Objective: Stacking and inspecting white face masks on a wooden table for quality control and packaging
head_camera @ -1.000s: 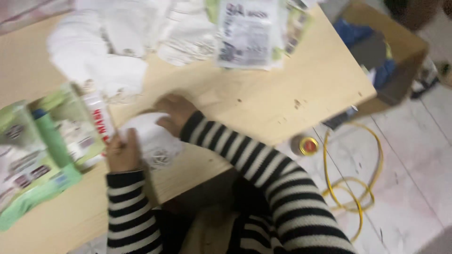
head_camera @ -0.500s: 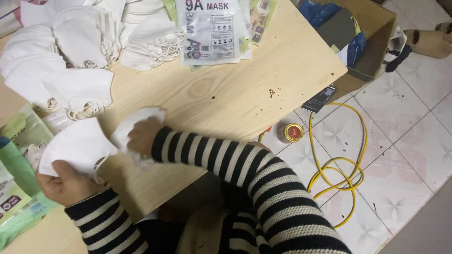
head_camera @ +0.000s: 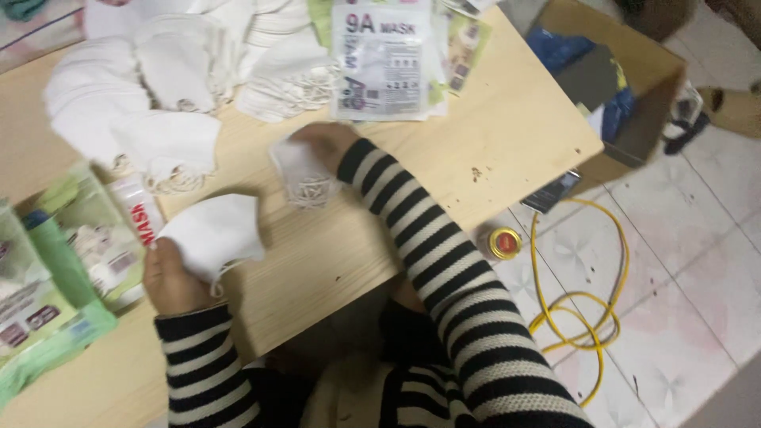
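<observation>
Masks are being taken one at a time, by the look of it: the left hand [head_camera: 170, 277], near the bench's [head_camera: 507, 135] near edge, has its grip clenched on the corner of a folded white fabric mask [head_camera: 212, 234], which lies just above it on the pale wooden top. The right hand [head_camera: 323, 141], reaching toward the middle of the bench in a black-and-white striped sleeve, rests on a second white mask with bunched ear loops [head_camera: 305, 176]; whether its grip is closed on that mask or only pressing it I cannot tell, since the fingers are blurred.

My guess is that this is a sorting or pairing step, and that any further handling calls for a clean pinch on the second mask without snagging its loops.

Toward the far edge lies a flat rectangular printed pouch, white and grey [head_camera: 383, 59], on greenish packets. A heap of loose white masks [head_camera: 143, 87] fills the far left corner. At the left edge sit green-and-clear mask packets [head_camera: 55, 269] with a white and red label strip beside them.
</observation>
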